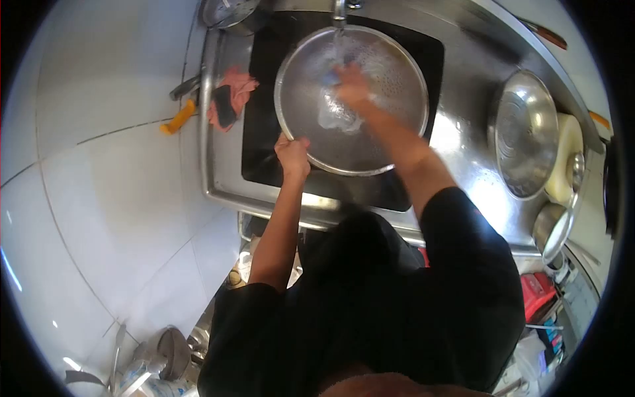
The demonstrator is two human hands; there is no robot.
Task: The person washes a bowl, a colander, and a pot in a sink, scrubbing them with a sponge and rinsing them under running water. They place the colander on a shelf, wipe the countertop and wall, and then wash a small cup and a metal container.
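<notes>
**Wide steel bowl held under running faucet**

The wide, round, silver metal bowl (334, 144), wet and shiny, dotted with small perforations or bumps on its right side, sits over the dark rectangular sink basin (261, 149), beneath the chrome faucet (339, 12). The left hand (292, 156) is clamped on its near-left rim. The right hand (352, 86), motion-blurred, reaches inside, forearm slanting far and left; its finger closure cannot be told.

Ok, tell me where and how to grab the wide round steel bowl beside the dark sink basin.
That bowl is probably best pinched by its left rim, coming from the basin side: the thin edge there looks free, while a cream-coloured slab crowds the right.
</notes>
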